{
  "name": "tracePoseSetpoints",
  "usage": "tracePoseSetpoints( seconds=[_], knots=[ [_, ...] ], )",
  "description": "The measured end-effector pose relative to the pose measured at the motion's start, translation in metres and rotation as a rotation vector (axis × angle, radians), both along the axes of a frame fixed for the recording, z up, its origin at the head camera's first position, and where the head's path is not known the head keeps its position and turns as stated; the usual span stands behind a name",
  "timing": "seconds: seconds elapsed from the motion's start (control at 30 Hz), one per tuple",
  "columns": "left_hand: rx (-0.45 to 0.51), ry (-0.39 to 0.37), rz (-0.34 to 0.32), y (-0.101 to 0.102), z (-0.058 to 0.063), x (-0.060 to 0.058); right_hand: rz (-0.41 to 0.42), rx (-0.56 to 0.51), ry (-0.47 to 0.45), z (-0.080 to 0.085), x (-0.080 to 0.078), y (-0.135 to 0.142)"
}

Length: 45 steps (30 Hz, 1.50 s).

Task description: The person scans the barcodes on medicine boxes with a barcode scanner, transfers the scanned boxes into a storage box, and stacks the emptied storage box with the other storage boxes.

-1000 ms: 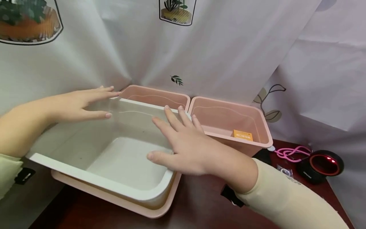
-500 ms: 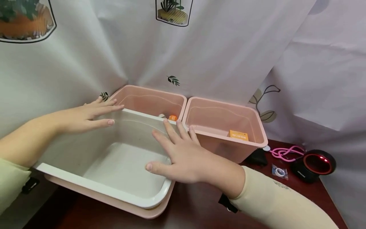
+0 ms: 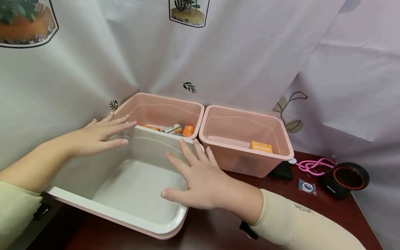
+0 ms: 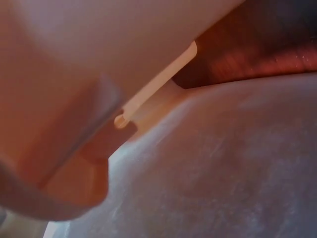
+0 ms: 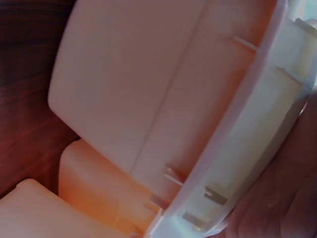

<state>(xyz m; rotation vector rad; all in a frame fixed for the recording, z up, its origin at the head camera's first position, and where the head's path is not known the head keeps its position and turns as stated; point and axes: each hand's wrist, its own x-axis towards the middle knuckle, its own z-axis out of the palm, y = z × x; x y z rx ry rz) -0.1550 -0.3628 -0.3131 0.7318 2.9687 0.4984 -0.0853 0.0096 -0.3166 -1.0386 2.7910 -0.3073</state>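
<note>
A white bin [image 3: 106,211] sits nested in a pink bin [image 5: 124,74], whose rim shows just under the white one in the right wrist view. My left hand [image 3: 97,137] lies over the left end of the white bin, fingers straight and spread. Over the right rim lies my right hand [image 3: 200,177], palm down, its fingers also straight and fanned out. Neither hand grips the edge. The inside of the white bin holds nothing visible. In the left wrist view a pink bin wall [image 4: 59,49] fills the upper left, and the left hand is out of sight there.
Behind stand two pink bins: the left bin [image 3: 168,100] holds a printed cylinder [image 3: 173,129] and an orange round item [image 3: 188,131]; the right bin [image 3: 247,111] holds an orange box [image 3: 261,147]. A black device [image 3: 343,182], pink cord [image 3: 312,167] and small packet [image 3: 307,187] lie right.
The white bin has sunk deeper into the pink one, both hands going down with it. More of the back left bin's contents shows. The red lights on the black device are gone.
</note>
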Motion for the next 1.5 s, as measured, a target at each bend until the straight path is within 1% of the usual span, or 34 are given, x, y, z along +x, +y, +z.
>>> tracePoseSetpoints(
  seconds=[0.13,0.33,0.6,0.7,0.8,0.9,0.97,1.07,1.27,1.4,1.5],
  knots=[
    [-0.011,0.028,-0.007,0.000,-0.004,0.001,-0.010,-0.007,0.014,-0.005,0.000,-0.001],
    [0.002,0.054,-0.014,0.002,-0.011,0.001,-0.021,-0.020,0.019,-0.011,0.001,0.001],
    [-0.020,0.070,0.003,0.003,-0.013,0.002,-0.020,-0.041,0.039,-0.015,0.000,0.002],
    [-0.041,0.082,0.017,0.001,-0.014,0.002,-0.011,-0.054,0.051,-0.016,-0.005,0.001],
    [-0.075,0.100,0.034,-0.002,-0.015,0.001,-0.002,-0.082,0.083,-0.019,-0.012,-0.001],
    [-0.110,0.125,0.039,-0.006,-0.016,-0.002,0.000,-0.115,0.114,-0.022,-0.018,-0.003],
    [-0.122,0.146,0.033,-0.008,-0.017,-0.006,0.003,-0.136,0.125,-0.024,-0.021,-0.005],
    [-0.108,0.192,0.010,-0.015,-0.019,-0.010,0.009,-0.168,0.129,-0.025,-0.024,-0.010],
    [-0.061,0.298,-0.072,-0.027,-0.025,-0.020,0.013,-0.199,0.142,-0.028,-0.028,-0.018],
    [-0.045,0.326,-0.107,-0.036,-0.025,-0.027,0.021,-0.223,0.137,-0.029,-0.030,-0.025],
    [-0.042,0.308,-0.108,-0.044,-0.021,-0.031,0.069,-0.248,0.148,-0.030,-0.035,-0.030]
  ],
)
